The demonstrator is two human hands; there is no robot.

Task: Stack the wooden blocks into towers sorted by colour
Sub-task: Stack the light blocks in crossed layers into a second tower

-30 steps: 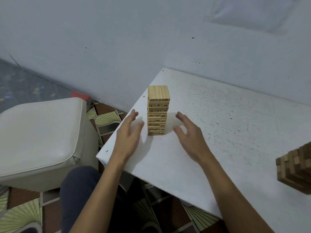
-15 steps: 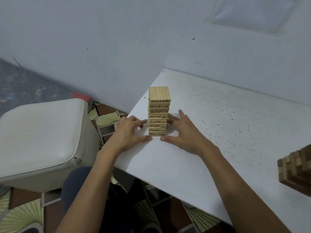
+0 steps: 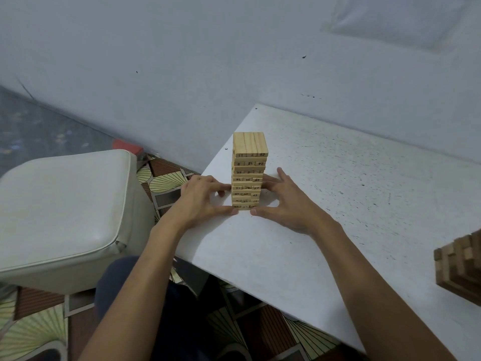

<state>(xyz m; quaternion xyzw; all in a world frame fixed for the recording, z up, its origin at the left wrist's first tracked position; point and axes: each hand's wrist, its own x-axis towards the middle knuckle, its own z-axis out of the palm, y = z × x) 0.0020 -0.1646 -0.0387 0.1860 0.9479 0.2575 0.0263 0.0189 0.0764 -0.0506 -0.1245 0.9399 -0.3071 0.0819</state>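
On the tabletop (image 3: 338, 204), left hand (image 3: 203, 201) and right hand (image 3: 286, 204) flank the tower (image 3: 250, 173) base, fingers and thumbs curved round it, apparently gripping.

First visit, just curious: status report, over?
Left grip and right grip hold pale tower at base. Tower upright, near table corner. Darker stack far right, not in the way.
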